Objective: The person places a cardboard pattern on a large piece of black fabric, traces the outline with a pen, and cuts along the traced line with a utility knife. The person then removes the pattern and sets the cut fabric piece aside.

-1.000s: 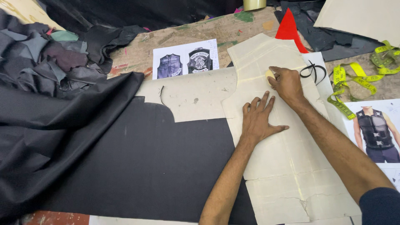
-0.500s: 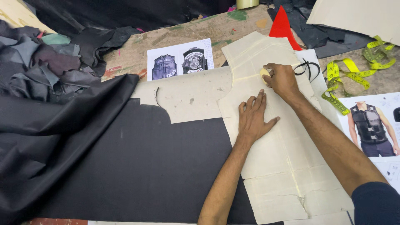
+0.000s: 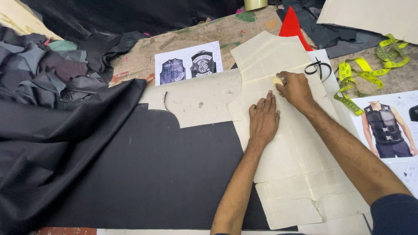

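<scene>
Cluttered worktable point(image 3: 209, 35) — black leather point(image 3: 143, 174) under a paper pattern point(image 3: 287, 152).
Pattern pinned by the flat, open-fingered left hand point(image 3: 264, 119); chalk point(image 3: 277, 80) pinched in the right hand point(image 3: 296, 88) — tracing barely begun.

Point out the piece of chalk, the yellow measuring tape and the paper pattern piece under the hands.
piece of chalk point(image 3: 277, 80), head view, its exposed end.
yellow measuring tape point(image 3: 348, 72), head view, a folded loop.
paper pattern piece point(image 3: 300, 174), head view, bare lower part.
</scene>
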